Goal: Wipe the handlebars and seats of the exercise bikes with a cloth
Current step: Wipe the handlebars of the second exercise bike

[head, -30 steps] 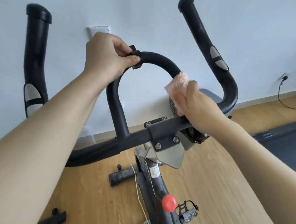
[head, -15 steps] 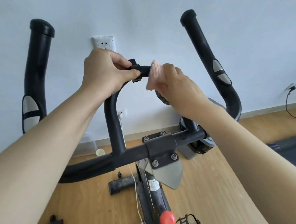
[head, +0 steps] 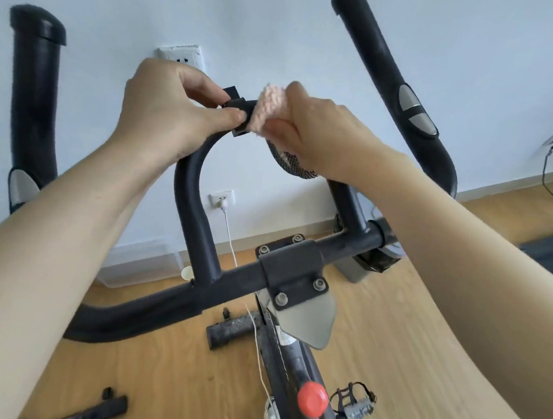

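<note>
The black handlebar (head: pixel 196 216) of an exercise bike fills the head view, with a centre loop and two upright horns (head: pixel 33 94). My left hand (head: pixel 164 110) grips the top of the loop, thumb and fingers pinching a small black clip (head: pixel 239 108) there. My right hand (head: pixel 319 134) holds a pink fluffy cloth (head: pixel 269 110) wrapped over the loop's top, right beside the clip. A grey mesh part of the cloth hangs under my right palm. The seat is out of view.
The bike's frame with a red knob (head: pixel 312 403) and a pedal (head: pixel 355 403) is below. A wall with sockets (head: pixel 181 55) and a white cable (head: pixel 230 239) stands just behind. Wooden floor, a clear plastic box (head: pixel 140 268) at the left, a dark mat (head: pixel 550 251) at the right.
My right hand slid the cloth up the loop from its right leg to the top, ending against the clip. My left hand kept its grip. The view drifted slightly.
</note>
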